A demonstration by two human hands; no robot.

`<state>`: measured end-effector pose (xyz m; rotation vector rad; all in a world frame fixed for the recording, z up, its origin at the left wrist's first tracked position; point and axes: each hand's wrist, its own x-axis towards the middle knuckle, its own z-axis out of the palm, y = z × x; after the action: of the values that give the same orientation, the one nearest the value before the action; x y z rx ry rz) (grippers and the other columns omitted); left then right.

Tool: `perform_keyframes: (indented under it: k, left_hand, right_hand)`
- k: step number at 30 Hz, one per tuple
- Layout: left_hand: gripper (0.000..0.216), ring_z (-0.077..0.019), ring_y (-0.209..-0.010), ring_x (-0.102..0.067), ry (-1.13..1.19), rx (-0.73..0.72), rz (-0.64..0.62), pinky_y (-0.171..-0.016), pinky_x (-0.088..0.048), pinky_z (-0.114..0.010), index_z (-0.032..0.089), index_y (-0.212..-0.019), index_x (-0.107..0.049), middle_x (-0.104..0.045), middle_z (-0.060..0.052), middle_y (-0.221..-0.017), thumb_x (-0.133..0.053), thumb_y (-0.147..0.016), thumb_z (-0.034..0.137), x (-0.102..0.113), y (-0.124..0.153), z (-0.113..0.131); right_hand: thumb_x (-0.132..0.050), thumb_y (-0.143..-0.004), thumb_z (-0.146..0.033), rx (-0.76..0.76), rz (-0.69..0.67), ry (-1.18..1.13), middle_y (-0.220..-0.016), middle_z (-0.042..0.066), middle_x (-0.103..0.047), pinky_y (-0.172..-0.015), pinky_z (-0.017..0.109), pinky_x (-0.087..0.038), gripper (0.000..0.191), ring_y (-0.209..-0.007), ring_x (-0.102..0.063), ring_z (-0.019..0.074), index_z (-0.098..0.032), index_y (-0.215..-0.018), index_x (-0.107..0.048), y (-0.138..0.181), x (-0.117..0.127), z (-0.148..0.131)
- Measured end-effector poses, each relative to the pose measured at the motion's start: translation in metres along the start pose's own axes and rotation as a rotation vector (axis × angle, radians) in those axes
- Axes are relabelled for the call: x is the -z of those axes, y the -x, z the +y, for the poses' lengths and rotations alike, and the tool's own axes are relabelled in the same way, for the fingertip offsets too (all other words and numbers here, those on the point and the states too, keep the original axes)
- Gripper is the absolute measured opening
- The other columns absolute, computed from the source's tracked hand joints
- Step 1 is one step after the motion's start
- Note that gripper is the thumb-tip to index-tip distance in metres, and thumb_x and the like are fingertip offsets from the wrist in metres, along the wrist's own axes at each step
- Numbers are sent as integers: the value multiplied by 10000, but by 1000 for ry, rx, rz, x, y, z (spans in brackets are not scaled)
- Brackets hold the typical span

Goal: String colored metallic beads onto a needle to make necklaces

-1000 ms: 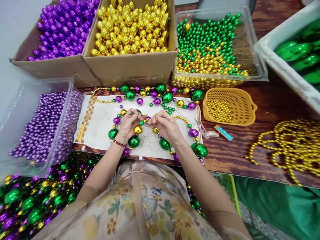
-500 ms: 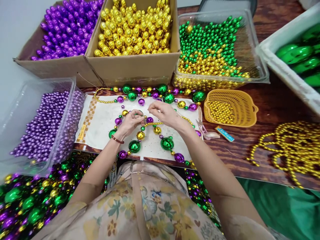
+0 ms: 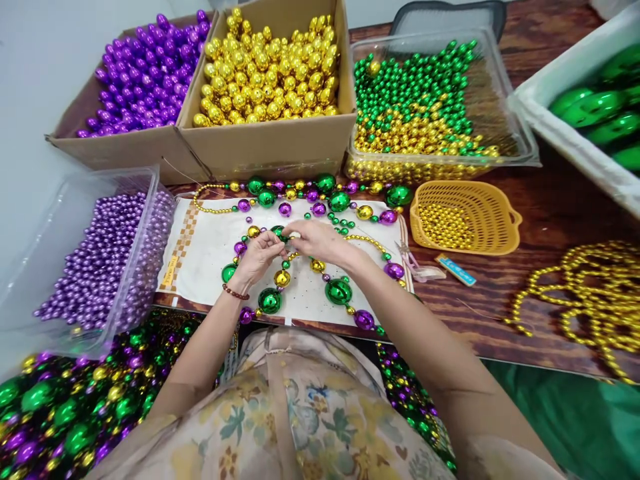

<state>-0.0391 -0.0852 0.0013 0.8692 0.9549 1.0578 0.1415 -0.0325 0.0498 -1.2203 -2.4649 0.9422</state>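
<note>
My left hand [image 3: 261,257], with a brown bead bracelet on its wrist, pinches the end of a bead necklace [image 3: 270,301] of purple, gold and green beads. My right hand [image 3: 320,240] meets it from the right, thumb and fingers drawn together at the left fingertips. What the right fingers hold is too small to make out. Both hands are just above a white cloth [image 3: 200,257]. More of the necklace, with a large green bead [image 3: 339,291], curves below my right hand. Some loose green beads [image 3: 345,223] lie just beyond it.
A finished-looking strand [image 3: 267,198] runs along the cloth's far edge. Behind it stand a cardboard box [image 3: 270,147] of gold beads and a clear tub [image 3: 440,160]. A purple-bead tub [image 3: 113,320] is left; a yellow basket [image 3: 493,250], scissors [image 3: 407,257] and gold bead strings [image 3: 565,287] are right.
My right hand has come down and left, closing the gap to my left hand. My left hand stays pinched on the necklace. The view has shifted slightly.
</note>
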Motion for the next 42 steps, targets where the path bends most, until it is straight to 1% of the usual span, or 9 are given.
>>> perform_keyframes:
  k: [4,9,12,15,20,27,33,38,42]
  left_hand:
    - [342,-115,-639,-636,-26,2,-14,-684,-483,-262,167,-769,-598,-668,16,-670,-866,-712,372,-2,2,4]
    - [305,-126,-714,-664,-52,32,-27,-748,-498,-276,164,-739,-605,-702,0,-733,-875,-697,301,2,5,9]
    - [311,-111,-710,-652,-76,42,-19,-727,-500,-259,156,-715,-602,-705,-4,-757,-890,-663,261,4,7,12]
    - [306,-112,-702,-648,-112,18,-15,-704,-514,-259,156,-714,-597,-696,-4,-761,-882,-658,252,4,9,13]
    - [231,-124,-727,-639,-305,-160,57,-680,-523,-256,170,-720,-570,-664,-2,-784,-796,-722,221,1,13,9]
    - [151,-130,-728,-579,-765,-570,298,-654,-450,-257,191,-739,-550,-613,-9,-783,-612,-871,155,-9,14,-11]
    - [162,-145,-767,-601,-816,-741,382,-654,-452,-270,202,-761,-584,-636,-17,-808,-611,-920,190,-16,11,-21]
    - [178,-155,-788,-624,-675,-674,419,-682,-487,-291,203,-769,-575,-655,-29,-856,-635,-922,272,-12,9,-29]
    - [193,-139,-759,-637,-485,-574,430,-678,-516,-285,197,-779,-577,-656,-27,-881,-669,-899,317,-9,9,-30]
  right_hand:
    - [-560,-938,-213,19,-67,41,-890,30,-756,-652,285,-312,190,-789,-629,171,-227,-940,-749,13,0,5]
    - [-540,-959,-221,79,-37,127,-919,41,-761,-619,292,-275,206,-765,-620,170,-231,-929,-743,28,0,-1]
    - [-553,-948,-223,122,-54,42,-888,22,-759,-612,284,-289,201,-763,-628,164,-246,-896,-746,34,-4,0]
    - [-569,-936,-272,58,-33,-216,-796,5,-735,-592,258,-349,190,-659,-624,132,-229,-882,-746,29,-11,6]
    - [-532,-893,-186,-75,-79,-545,-811,1,-733,-491,229,-397,232,-419,-550,64,-187,-938,-760,6,-25,15]
    - [-627,-790,-176,-160,-55,-741,-650,-15,-685,-429,215,-385,143,-386,-506,67,-162,-790,-769,-4,-36,21]
    - [-656,-740,-255,-176,-77,-850,-597,-42,-638,-408,226,-351,128,-382,-447,72,-167,-732,-748,-9,-37,23]
    - [-606,-795,-263,-176,-28,-615,-634,-34,-636,-504,230,-391,144,-466,-511,95,-177,-783,-721,-7,-33,19]
    - [-549,-804,-206,-148,231,-145,-817,41,-696,-711,299,-442,156,-781,-629,193,-191,-784,-703,10,-20,25]
